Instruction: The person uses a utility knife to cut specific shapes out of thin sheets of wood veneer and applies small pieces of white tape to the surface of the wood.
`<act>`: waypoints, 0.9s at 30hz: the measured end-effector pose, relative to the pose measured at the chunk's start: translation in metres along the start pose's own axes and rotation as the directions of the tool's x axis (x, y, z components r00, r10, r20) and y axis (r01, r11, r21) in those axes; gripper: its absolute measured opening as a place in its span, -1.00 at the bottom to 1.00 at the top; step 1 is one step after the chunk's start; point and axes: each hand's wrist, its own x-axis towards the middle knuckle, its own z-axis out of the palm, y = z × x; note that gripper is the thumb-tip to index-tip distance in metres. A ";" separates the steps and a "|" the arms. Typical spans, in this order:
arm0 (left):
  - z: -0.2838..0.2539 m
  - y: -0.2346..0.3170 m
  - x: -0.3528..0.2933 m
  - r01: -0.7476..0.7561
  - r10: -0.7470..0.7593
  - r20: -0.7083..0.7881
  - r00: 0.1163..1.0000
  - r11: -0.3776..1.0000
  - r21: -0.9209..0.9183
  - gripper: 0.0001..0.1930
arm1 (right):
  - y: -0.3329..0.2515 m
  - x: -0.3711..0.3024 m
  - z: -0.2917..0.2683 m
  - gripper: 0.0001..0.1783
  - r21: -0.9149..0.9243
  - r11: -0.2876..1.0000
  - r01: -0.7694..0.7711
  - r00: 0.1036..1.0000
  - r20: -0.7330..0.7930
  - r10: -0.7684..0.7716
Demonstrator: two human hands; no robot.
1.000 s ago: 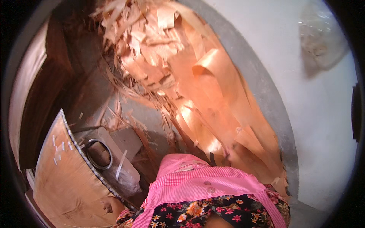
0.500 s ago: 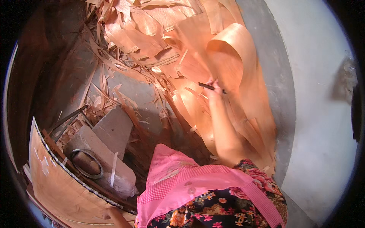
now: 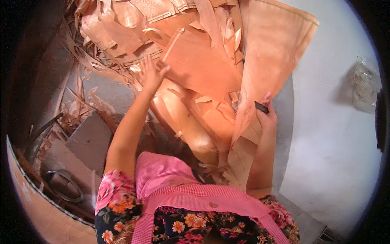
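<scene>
My right hand (image 3: 267, 116) is closed around a short dark bar-shaped tool (image 3: 261, 107), whose exact kind I cannot make out. The same hand grips the edge of a large thin wood veneer sheet (image 3: 278, 44), which stands up from the pile and leans against the white wall. My left hand (image 3: 152, 75), fingers apart and holding nothing, hovers at the left corner of a flat veneer piece (image 3: 203, 65). Torn strips and more sheets lie around and beneath both pieces.
Layered veneer (image 3: 118, 36) is heaped at the far left, with loose strips on the grey floor. At the lower left are a concrete block (image 3: 91, 140), a metal ring (image 3: 64, 186) and a curved wooden panel (image 3: 44, 211). A clear plastic bottle (image 3: 364, 87) is by the white wall (image 3: 325, 134).
My left hand has come up from the curved panel to the veneer pile. My right hand has moved right, and the veneer sheet now stands raised at the right.
</scene>
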 end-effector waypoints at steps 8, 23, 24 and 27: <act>-0.002 0.120 -0.021 0.114 -0.025 0.325 0.945 0.960 -0.256 -0.71 | -0.065 -0.012 0.001 -0.73 0.006 0.998 0.056 0.998 0.033 -0.056; -0.199 0.214 -0.009 -0.642 -0.126 -0.751 0.648 0.438 -0.629 -0.83 | -0.143 -0.065 0.015 -0.71 0.146 0.986 -0.076 0.995 0.068 0.067; -0.208 0.213 -0.004 -0.685 -0.130 -0.762 0.635 0.361 -0.633 -0.85 | -0.146 -0.063 0.014 -0.71 0.161 0.981 -0.109 0.993 0.071 0.099; -0.221 0.215 -0.002 -0.583 -0.343 -0.647 0.681 0.280 -0.763 -0.89 | -0.149 -0.058 0.009 -0.71 0.176 0.982 -0.066 0.997 0.051 0.058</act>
